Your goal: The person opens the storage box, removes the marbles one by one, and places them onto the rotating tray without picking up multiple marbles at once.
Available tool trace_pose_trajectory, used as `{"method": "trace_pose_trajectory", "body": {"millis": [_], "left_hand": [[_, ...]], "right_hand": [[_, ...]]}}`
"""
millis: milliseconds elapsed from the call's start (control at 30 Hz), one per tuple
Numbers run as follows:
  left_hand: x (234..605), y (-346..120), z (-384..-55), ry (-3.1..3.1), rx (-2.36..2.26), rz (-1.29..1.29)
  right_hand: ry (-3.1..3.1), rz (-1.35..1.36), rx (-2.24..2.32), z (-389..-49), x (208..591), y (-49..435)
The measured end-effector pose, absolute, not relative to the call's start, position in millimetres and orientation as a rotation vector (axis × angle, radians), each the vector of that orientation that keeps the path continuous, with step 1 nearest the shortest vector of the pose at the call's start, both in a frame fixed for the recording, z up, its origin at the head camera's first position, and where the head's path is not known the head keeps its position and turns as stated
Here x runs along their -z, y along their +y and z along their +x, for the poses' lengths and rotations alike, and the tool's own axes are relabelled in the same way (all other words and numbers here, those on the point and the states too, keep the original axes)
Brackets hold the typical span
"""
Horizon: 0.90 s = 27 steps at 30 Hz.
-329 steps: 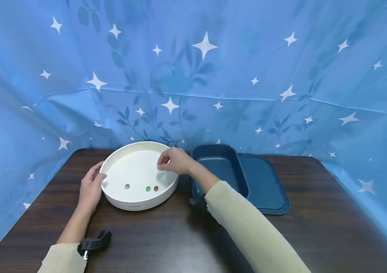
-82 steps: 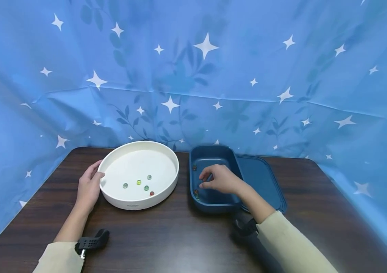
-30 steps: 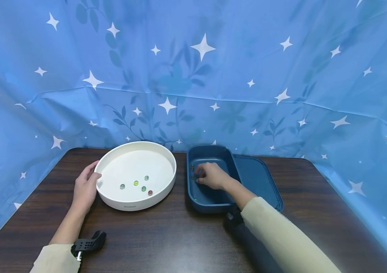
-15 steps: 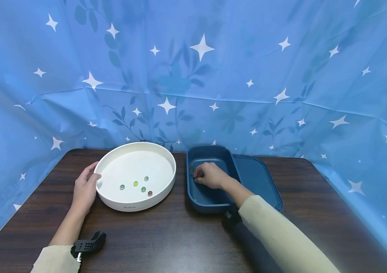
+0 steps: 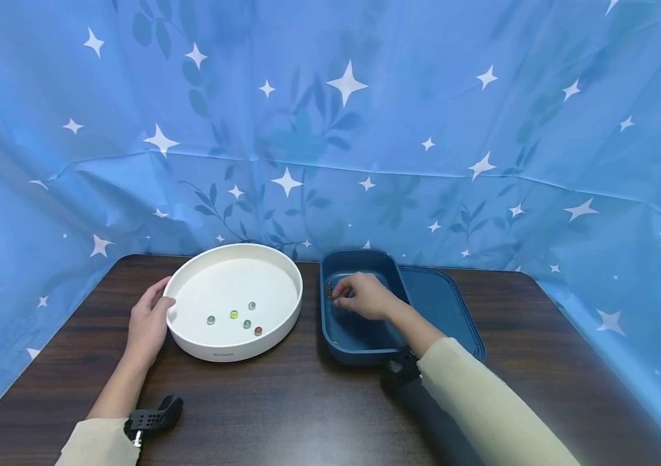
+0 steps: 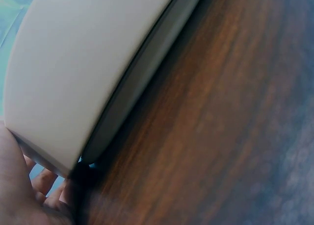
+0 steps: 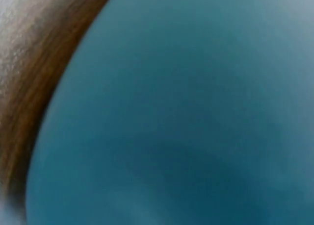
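Observation:
My left hand (image 5: 148, 321) holds the round white tray (image 5: 234, 353) by its left rim, thumb over the edge. The left wrist view shows the fingers (image 6: 46, 181) at the tray's outer wall (image 6: 83, 63). Several glass marbles lie in the tray, among them a yellow marble (image 5: 234, 314) and a red marble (image 5: 257, 331). My right hand (image 5: 368, 298) is inside the deep blue box (image 5: 365, 356), fingers bent near its left wall beside reddish marbles (image 5: 329, 290). Whether a marble is between the fingertips cannot be made out. A greenish marble (image 5: 335, 343) lies nearer the front.
A flat blue lid (image 5: 443, 304) lies to the right, partly beneath or behind the box. Both stand on the dark wooden table (image 5: 283, 414), before a blue starry cloth (image 5: 330, 129). The right wrist view is filled by the blurred blue box wall (image 7: 162, 112).
Over eleven seconds, my right hand went from above the tray into the box, and more marbles lie in the tray. Lately its fingers shifted slightly by the left wall. My left hand stayed put.

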<state>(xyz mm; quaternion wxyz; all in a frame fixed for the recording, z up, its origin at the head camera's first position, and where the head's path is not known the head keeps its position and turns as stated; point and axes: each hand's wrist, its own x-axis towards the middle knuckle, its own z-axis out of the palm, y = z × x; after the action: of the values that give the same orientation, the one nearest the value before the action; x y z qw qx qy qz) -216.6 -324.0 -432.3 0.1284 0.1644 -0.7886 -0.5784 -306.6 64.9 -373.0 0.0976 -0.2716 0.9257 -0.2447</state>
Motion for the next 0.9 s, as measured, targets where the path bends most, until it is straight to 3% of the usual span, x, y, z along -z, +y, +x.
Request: {"method": "trace_pose_trajectory", "body": {"millis": [433,900], "left_hand": [[431,-324,-217,-2.280,1.688,0.472],[435,-325,-216,-2.271,1.708,0.462]], "right_hand": [[2.735,-0.902,0.915,-295,352,64],[2.694,-0.945,1.017,-278,348,23]]}}
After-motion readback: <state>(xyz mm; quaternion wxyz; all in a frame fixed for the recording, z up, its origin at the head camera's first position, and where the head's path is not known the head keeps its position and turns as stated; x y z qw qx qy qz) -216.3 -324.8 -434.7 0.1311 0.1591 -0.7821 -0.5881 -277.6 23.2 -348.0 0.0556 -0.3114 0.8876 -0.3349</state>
